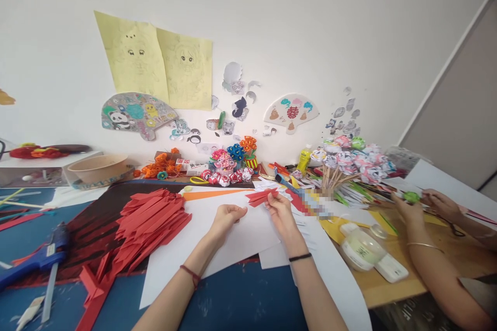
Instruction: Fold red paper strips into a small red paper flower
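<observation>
My right hand [280, 211] pinches a red folded paper piece [259, 196], with pointed ends spreading to the left. My left hand [226, 221] is just left of it, apart from the piece, with its fingers curled and its thumb against them; anything inside is hidden. Both hands are above a white paper sheet [174, 264] on the blue table surface. Left of my left hand lies a large pile of folded red paper strips [151, 222], overlapping one another. A red folded piece with a long tail [95, 279] lies nearer to me.
A blue glue gun [50, 256] lies at the left, near a brush [31, 313]. Paper flowers [349, 158] on sticks stand at the back right. A round clear tub [361, 248] is on the wooden table. At the far right, another person's hands [411, 212] hold something green.
</observation>
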### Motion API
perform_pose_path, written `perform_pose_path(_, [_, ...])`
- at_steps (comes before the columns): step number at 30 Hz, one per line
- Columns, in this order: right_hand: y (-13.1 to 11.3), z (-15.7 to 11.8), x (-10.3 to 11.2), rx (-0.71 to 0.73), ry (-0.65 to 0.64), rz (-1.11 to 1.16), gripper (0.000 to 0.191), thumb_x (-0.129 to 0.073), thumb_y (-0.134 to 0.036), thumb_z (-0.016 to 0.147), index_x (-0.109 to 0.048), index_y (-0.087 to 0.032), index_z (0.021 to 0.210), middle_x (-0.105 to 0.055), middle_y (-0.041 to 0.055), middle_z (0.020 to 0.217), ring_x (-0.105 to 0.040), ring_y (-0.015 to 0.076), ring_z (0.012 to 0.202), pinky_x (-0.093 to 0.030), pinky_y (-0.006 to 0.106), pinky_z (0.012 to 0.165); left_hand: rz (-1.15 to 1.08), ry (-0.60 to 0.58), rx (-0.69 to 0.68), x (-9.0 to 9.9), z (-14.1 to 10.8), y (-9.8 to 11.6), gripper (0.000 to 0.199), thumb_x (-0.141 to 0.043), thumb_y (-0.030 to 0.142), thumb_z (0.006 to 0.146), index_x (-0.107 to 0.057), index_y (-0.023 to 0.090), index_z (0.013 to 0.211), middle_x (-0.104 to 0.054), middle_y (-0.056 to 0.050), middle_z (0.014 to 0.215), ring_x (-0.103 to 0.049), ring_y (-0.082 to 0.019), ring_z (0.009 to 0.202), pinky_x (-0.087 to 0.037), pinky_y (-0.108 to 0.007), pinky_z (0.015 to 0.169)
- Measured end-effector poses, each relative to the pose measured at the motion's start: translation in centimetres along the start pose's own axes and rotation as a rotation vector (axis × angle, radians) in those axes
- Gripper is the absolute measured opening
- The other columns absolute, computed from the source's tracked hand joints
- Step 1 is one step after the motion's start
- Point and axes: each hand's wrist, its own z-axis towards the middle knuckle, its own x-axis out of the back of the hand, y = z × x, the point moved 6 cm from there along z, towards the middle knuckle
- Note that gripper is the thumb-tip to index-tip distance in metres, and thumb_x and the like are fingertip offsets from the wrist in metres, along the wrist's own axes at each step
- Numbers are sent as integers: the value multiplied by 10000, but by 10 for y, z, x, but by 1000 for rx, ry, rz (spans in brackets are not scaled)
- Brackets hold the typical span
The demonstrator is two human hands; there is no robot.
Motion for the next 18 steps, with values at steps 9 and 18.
perform_pose_path(9, [3, 0, 0, -48, -18, 54, 302, -881, -304, 543, -640, -162, 654, -598, -23, 646, -507, 94, 588, -439, 237, 589, 5, 0, -38, 2, 1, -2, 487, -764, 595, 550, -567, 150, 566, -435, 48, 498, -324, -73, 507, -209, -232, 523])
perform_pose_path(18, [4, 2, 2, -36, -13, 43, 295, -879, -313, 543, -634, -170, 627, -584, -21, 632, -500, 98, 592, -437, 234, 584, 110, 64, -29, 5, 12, -21, 519, -713, 652, 572, -536, 165, 601, -491, 39, 494, -370, -80, 473, -215, -221, 497])
